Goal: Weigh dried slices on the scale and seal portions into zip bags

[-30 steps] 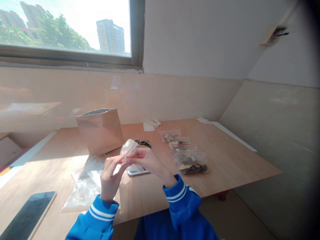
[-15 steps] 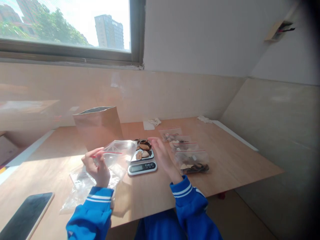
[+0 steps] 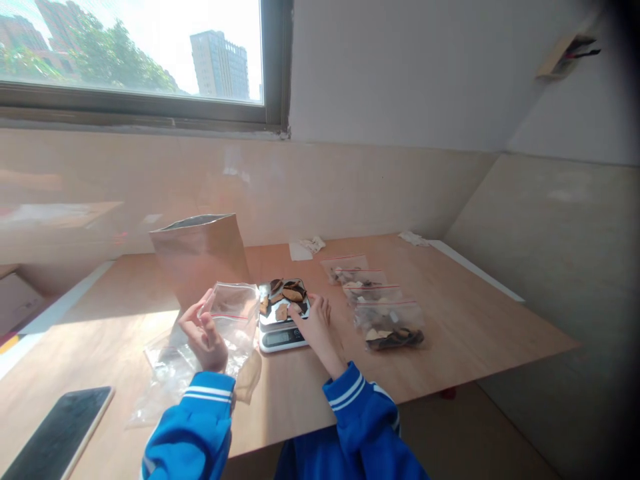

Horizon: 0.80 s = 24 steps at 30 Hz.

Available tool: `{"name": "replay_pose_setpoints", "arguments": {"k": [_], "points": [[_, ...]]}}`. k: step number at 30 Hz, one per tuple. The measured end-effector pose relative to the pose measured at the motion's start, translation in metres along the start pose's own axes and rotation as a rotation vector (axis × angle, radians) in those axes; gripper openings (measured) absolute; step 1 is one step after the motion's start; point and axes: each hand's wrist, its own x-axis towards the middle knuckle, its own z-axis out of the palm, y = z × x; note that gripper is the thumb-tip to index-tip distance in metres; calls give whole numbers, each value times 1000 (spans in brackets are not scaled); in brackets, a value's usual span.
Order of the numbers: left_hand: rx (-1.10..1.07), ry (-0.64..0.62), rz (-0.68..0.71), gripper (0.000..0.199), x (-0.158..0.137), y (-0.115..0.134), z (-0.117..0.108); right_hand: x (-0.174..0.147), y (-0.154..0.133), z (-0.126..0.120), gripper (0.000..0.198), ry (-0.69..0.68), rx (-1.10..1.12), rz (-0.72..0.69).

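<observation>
A clear zip bag (image 3: 233, 303) with a red seal line hangs from my left hand (image 3: 206, 337), its fingers pinched on the upper left edge. Beside it stands a small kitchen scale (image 3: 284, 340) with a display and buttons, partly covered by my right hand (image 3: 319, 331). Brown and dark dried slices (image 3: 293, 293) are spread over the scale's tray (image 3: 270, 319). My right thumb lies over the tray's front right part, close to the slices, and the other fingers curl at its right side. The fingertips' exact contact is partly hidden.
Several filled zip bags (image 3: 393, 327) lie in a row to the right. An open brown paper bag (image 3: 200, 257) stands behind my left hand. More clear plastic bags (image 3: 165, 377) lie at left, near a phone (image 3: 63, 430). Tissue (image 3: 313, 245) lies at the back.
My right hand has moved down and left from above the tray's right side to its front right edge. My left hand and the zip bag have shifted, uncovering more slices.
</observation>
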Motion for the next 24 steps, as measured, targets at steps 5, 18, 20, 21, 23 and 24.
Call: {"name": "replay_pose_setpoints", "arguments": {"k": [5,18,20,21,23,24], "points": [[-43,-40,-2,36,-2,1,-1,-2,14,-3,26,14,62,52],[-33,-109,-70,39,-9,-6,-1,9,1,-32,16,-43,348,176],[-39,-117,-61,40,-10,-8,0,13,-12,-35,19,-6,409,176],[-42,-124,-59,40,-10,-8,0,15,-21,-36,20,3,452,171],[-58,-147,-55,38,-11,-8,0,19,-41,-39,22,-12,552,141],[-70,-157,-53,37,-11,-7,0,20,-53,-40,23,-29,605,110]]}}
